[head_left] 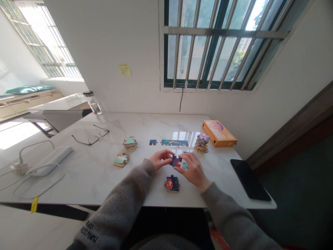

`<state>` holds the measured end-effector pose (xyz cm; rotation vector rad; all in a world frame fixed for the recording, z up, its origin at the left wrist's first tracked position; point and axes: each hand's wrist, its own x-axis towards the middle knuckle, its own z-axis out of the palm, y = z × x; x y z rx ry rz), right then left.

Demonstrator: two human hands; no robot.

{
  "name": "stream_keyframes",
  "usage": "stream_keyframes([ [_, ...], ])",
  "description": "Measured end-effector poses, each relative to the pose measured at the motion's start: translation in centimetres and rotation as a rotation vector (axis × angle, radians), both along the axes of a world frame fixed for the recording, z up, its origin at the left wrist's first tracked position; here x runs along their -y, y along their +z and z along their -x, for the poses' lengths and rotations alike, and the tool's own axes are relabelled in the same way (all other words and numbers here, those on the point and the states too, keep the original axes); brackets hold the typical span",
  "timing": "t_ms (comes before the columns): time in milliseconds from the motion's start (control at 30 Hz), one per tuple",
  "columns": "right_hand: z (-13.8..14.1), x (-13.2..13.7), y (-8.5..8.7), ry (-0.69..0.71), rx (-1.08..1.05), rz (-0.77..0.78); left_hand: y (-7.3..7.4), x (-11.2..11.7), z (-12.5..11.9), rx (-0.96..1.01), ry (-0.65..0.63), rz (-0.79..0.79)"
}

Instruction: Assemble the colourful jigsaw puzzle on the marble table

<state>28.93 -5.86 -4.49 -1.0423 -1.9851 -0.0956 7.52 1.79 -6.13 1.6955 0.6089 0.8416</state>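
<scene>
My left hand [161, 158] and my right hand [193, 169] meet over the white marble table [91, 173], both pinching dark blue puzzle pieces [177, 161] held between them. A small stack of puzzle pieces [172, 183] lies just below my hands. A joined row of blue pieces [174, 142] and a single blue piece [153, 142] lie farther back. A tall stack of pieces [202, 143] stands to the right of the row. Two low stacks [130, 142] [121, 160] sit to the left.
An orange puzzle box [219, 133] lies at the back right, a black tablet [249, 179] at the right edge. Glasses [91, 136] and a bottle [93, 102] are at the back left. A white power strip with cables [49, 160] lies at the left.
</scene>
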Motion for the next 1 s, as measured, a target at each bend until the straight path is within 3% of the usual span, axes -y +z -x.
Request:
stream_keyframes([
  [133,0.6,-1.6,0.3,-0.006,0.084,-0.006,-0.4,-0.5,-0.1,0.102,0.028,0.066],
  [500,1.2,-3.7,-0.9,0.169,-0.048,0.135,-0.9,-2.2,0.6,0.089,0.353,-0.049],
  [667,-1.2,-4.1,-0.4,0.046,-0.213,0.159,-1.0,-3.1,2.0,-0.1,0.526,-0.115],
  [800,-4.0,-4.4,-0.4,-0.091,-0.305,0.241,-1.3,-4.1,3.1,-0.227,0.578,-0.107],
  [1000,-5.0,-4.8,-1.5,-0.065,-0.202,0.31,-2.1,-4.7,3.7,-0.333,0.633,-0.196],
])
